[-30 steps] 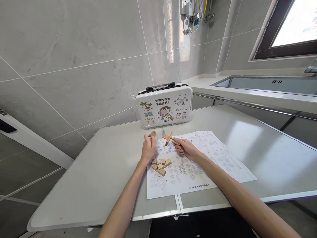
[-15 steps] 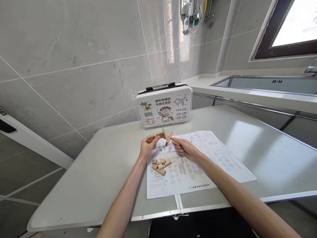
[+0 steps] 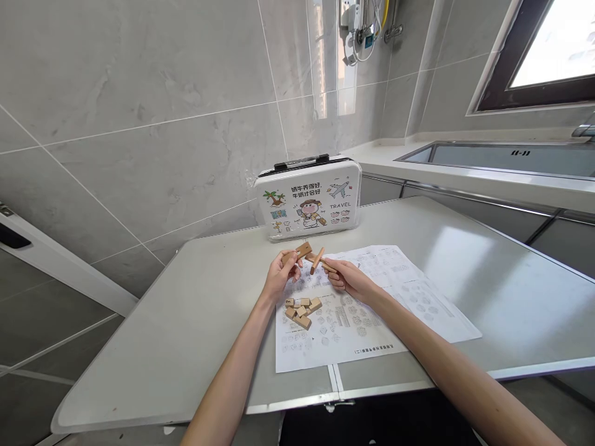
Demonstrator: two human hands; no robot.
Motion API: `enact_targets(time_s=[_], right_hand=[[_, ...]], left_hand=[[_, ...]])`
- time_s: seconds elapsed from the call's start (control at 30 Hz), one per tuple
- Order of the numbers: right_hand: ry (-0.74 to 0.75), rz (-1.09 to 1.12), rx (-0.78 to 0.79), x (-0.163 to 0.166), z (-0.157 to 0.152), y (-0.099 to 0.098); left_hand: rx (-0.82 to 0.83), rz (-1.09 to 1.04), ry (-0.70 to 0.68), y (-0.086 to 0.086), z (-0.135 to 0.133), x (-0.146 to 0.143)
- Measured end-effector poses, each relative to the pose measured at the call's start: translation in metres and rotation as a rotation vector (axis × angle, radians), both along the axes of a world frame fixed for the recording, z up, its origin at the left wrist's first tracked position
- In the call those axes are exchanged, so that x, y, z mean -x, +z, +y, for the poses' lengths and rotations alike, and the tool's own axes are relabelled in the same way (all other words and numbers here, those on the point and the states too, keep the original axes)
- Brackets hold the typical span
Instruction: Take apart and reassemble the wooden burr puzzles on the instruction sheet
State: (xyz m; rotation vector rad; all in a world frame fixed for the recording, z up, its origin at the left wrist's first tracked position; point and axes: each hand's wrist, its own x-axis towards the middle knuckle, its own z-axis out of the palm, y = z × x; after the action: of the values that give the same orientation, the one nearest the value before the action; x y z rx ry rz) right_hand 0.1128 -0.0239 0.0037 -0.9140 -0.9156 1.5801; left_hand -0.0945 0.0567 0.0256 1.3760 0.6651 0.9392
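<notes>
Above the printed sheet, my left hand [image 3: 277, 275] pinches a notched wooden puzzle piece [image 3: 304, 249], its flat face tilted upward. Two wooden sticks fitted in a cross [image 3: 317, 261] are gripped by my right hand [image 3: 346, 276], whose fingers curl round the end of one stick. The notched piece and the cross are very close together; I cannot tell whether they touch. Nearer to me, several loose wooden blocks [image 3: 302, 313] lie in a small pile on the left part of the printed sheet [image 3: 385, 310]. One block bears a dark mark.
The sheet lies on a grey folding table [image 3: 218, 285] with a centre seam. A white cartoon-printed case [image 3: 309, 201] stands upright at the back against the tiled wall. To the right is a counter with a sink [image 3: 502, 158], below a window.
My left hand has turned the notched piece, so more of its flat face and a slot show. The right hand and the cross have hardly moved.
</notes>
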Motion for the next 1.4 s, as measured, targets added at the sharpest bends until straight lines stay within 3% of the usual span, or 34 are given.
enact_targets(time_s=[0.57, 1.4], right_hand=[[0.006, 0.049, 0.014, 0.001, 0.0, -0.002], [0.009, 0.182, 0.001, -0.003, 0.004, -0.01]], left_hand=[[0.19, -0.055, -0.139, 0.005, -0.013, -0.005], [0.103, -0.023, -0.16, 0.0, -0.018, -0.011]])
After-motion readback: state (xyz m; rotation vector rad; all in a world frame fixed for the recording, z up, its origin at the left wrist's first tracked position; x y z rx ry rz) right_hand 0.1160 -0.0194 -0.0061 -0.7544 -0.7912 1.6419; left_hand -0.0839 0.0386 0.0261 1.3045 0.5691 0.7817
